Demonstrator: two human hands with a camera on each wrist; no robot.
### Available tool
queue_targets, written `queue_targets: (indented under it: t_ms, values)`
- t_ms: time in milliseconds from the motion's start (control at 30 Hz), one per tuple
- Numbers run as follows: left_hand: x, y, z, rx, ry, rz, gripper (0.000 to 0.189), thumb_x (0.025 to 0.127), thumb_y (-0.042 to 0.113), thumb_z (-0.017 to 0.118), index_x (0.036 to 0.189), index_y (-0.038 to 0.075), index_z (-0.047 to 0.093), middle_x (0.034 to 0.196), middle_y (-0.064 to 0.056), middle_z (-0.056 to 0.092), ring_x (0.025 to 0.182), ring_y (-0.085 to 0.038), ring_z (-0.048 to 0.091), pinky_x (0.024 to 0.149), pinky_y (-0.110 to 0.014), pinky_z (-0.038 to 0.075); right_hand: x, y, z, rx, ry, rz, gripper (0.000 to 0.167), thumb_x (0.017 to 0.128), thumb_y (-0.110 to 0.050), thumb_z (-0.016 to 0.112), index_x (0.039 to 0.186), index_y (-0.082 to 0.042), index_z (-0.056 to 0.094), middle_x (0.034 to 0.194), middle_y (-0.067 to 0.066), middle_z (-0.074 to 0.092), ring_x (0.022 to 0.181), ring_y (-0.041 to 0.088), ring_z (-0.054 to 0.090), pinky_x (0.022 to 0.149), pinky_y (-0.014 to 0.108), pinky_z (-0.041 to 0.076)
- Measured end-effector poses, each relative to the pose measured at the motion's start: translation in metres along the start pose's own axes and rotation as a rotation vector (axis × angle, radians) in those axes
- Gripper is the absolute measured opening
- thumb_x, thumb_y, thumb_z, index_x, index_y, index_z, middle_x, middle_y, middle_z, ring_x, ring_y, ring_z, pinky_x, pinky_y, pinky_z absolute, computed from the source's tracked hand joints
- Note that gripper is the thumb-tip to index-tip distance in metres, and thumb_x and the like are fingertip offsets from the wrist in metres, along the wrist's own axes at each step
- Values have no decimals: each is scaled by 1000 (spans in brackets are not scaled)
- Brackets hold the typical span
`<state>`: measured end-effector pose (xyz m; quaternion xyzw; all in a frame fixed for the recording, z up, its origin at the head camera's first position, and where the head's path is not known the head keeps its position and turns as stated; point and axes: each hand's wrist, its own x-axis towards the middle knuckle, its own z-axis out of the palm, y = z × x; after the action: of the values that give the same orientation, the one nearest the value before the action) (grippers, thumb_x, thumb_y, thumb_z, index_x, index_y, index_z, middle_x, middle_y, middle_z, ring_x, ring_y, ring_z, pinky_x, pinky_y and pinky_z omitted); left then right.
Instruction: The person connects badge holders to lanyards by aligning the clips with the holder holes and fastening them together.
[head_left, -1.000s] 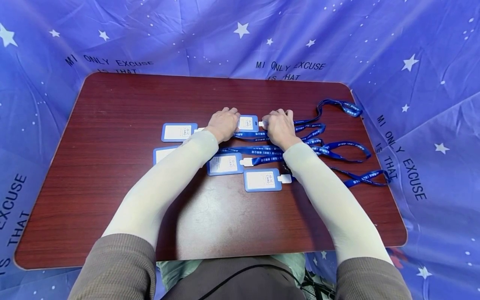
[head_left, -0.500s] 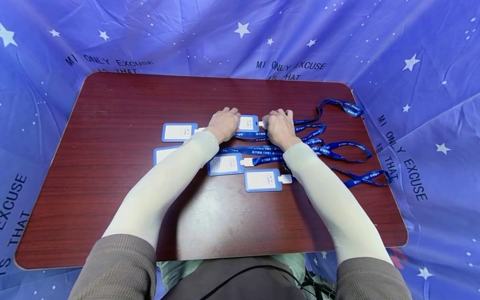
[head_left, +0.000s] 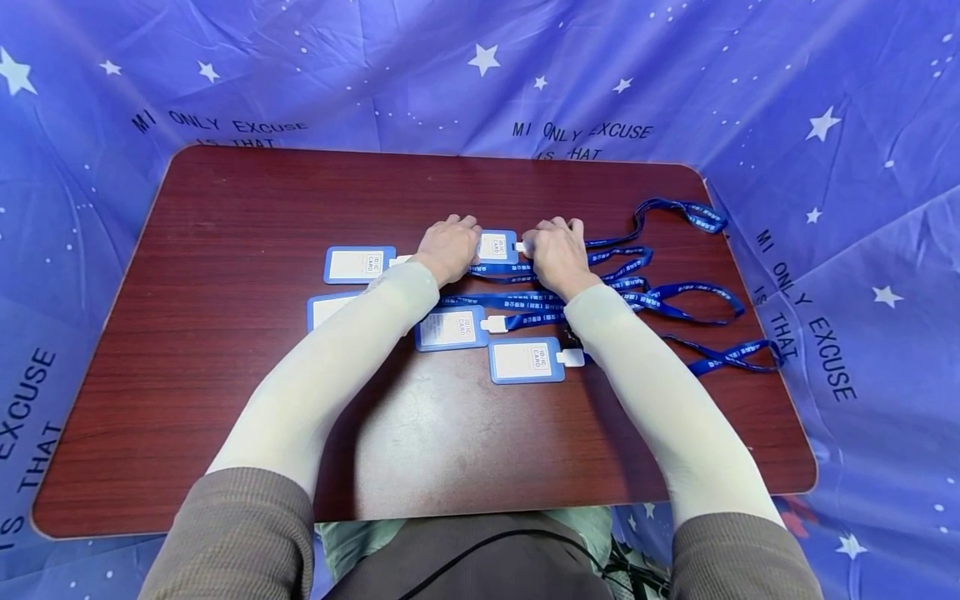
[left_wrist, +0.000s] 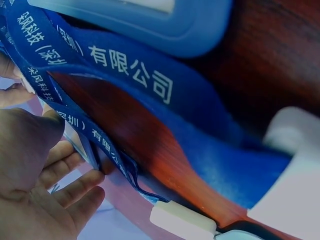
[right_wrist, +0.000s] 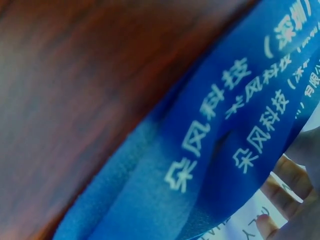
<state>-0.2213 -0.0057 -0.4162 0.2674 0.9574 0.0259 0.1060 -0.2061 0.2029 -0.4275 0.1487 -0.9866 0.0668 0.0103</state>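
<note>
At the back middle of the table, my left hand (head_left: 447, 250) holds the left edge of a blue badge holder (head_left: 495, 247) with a white card in it. In the left wrist view the thumb and fingers (left_wrist: 75, 187) lie about that holder's edge. My right hand (head_left: 558, 254) pinches the white clip (head_left: 522, 247) at the holder's right end; its fingertips are mostly hidden. Clip and holder look slightly apart. A blue lanyard (head_left: 678, 208) with white lettering runs from beyond the right hand. In the right wrist view, blue straps (right_wrist: 215, 135) cover much of the hand.
Several more badge holders lie nearer: one at left (head_left: 360, 265), one partly under the left forearm (head_left: 326, 310), and a front one (head_left: 527, 361). Their blue lanyards (head_left: 697, 302) stretch right, some overlapping. The brown table (head_left: 225, 217) is surrounded by starry blue cloth (head_left: 420, 75).
The right hand has shifted very slightly left, towards the badge holder. The left hand and the other badges have stayed where they were.
</note>
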Motion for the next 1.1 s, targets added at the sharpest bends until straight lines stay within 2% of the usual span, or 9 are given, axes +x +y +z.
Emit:
queue_targets:
  t_ms: [167,433,700,867,1100]
  values:
    - [0,1,1,-1,9,-1,48,103,32,63,143,6,56,150,-10,50,130,-30,47,115,-43,39,2,1,2,2,2,-2,15,97,-10,64,106,-9,77,117,8,71,104,31,53,95,50,29]
    - [0,1,0,7,4,-4,48,102,31,63,143,6,56,150,-10,49,131,-31,47,115,-43,39,3,-1,3,11,20,-5,14,92,-1,63,87,-10,73,102,7,70,102,32,54,92,49,31]
    - [1,2,1,12,13,-2,44,102,30,64,139,6,59,146,-9,52,127,-31,48,112,-43,42,2,0,3,39,35,-18,14,91,0,64,85,-9,72,98,7,70,103,33,57,92,49,33]
    - [1,2,0,18,11,0,46,102,31,64,140,6,58,147,-9,52,127,-30,49,112,-42,42,1,1,3,41,37,-25,10,94,-4,67,91,-9,74,101,7,71,102,32,58,91,49,33]
    - [2,1,1,14,15,7,46,102,31,64,140,6,58,148,-9,52,129,-31,49,113,-42,42,2,2,6,11,46,-70,18,88,6,61,81,-9,68,93,6,68,94,31,57,89,46,35]
